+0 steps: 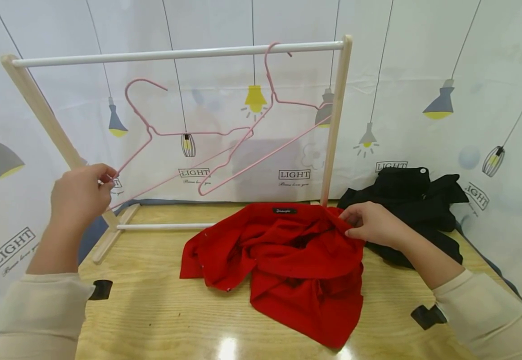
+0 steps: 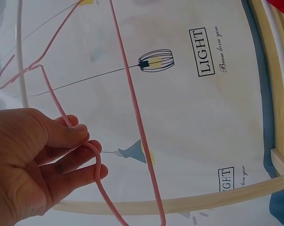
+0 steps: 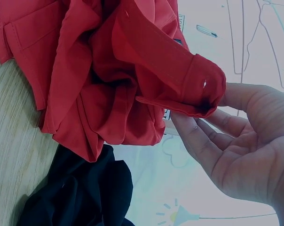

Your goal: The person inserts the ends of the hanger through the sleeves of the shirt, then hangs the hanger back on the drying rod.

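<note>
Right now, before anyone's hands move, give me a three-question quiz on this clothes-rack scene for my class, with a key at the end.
1. What does the left hand hold?
2. True or false: the red shirt hangs from the rack's white top rail.
3. In the head view, where is the black garment?
A) Left of the red shirt
B) Right of the red shirt
C) On top of the red shirt

Key:
1. A pink wire hanger.
2. False; it lies bunched on the wood-grain table, with the right hand holding its edge.
3. B.
</note>
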Motion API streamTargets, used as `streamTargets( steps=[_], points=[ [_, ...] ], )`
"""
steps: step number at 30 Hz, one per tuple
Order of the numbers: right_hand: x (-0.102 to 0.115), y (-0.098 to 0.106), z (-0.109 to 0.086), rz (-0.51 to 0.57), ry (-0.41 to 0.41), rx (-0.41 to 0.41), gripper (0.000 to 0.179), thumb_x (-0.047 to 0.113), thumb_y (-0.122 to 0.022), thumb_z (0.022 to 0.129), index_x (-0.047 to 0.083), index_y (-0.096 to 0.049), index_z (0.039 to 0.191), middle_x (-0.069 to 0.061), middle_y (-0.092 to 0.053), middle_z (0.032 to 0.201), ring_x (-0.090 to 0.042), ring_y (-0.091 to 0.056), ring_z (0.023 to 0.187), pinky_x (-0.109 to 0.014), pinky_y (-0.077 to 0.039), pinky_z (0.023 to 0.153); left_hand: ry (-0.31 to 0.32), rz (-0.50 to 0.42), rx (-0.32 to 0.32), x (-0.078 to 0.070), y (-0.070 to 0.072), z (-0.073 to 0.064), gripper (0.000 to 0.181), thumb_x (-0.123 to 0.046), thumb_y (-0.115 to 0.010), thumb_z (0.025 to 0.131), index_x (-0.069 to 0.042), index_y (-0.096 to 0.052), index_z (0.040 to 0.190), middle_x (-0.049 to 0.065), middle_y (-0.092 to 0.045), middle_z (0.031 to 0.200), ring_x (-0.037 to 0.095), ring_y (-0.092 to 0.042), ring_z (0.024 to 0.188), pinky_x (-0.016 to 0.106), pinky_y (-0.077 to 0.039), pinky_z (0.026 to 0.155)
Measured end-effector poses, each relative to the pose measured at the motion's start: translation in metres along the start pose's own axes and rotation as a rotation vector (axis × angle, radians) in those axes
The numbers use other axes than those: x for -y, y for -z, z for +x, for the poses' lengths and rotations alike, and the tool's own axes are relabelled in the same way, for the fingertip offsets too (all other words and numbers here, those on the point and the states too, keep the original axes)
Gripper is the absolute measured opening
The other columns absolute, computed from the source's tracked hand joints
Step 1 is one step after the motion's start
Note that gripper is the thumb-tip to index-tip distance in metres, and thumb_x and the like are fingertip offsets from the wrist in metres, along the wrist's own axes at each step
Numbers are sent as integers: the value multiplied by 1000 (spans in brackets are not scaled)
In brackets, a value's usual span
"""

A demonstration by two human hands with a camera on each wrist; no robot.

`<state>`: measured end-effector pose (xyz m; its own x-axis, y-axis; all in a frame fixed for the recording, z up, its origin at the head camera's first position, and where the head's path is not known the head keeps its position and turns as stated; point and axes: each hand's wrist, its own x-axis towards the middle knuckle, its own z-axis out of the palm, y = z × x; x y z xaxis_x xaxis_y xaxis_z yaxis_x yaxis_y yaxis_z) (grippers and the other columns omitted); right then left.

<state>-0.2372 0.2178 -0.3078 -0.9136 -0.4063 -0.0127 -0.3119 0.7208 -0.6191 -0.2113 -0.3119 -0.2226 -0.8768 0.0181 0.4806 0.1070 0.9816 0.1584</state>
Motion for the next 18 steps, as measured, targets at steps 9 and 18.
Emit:
streamTargets(
  steps=[9,18],
  points=[
    [-3,-4,-1,4,28,-46,22,4,-68,87,-1,-67,109,-6,-67,92,-20,-60,81,-35,-54,72,-26,-34,12,2,-13,-16,16,-1,-60,89,2,-66,104,20,-67,92,40,-60,76,53,-44,61],
    [-4,-7,-3,-14,55,-87,22,4,-67,88,-1,-67,110,-5,-68,92,-20,-62,83,-39,-54,76,-34,-58,9,3,-20,-33,16,3,-58,87,2,-67,100,20,-67,89,38,-59,76,52,-44,62]
  ],
)
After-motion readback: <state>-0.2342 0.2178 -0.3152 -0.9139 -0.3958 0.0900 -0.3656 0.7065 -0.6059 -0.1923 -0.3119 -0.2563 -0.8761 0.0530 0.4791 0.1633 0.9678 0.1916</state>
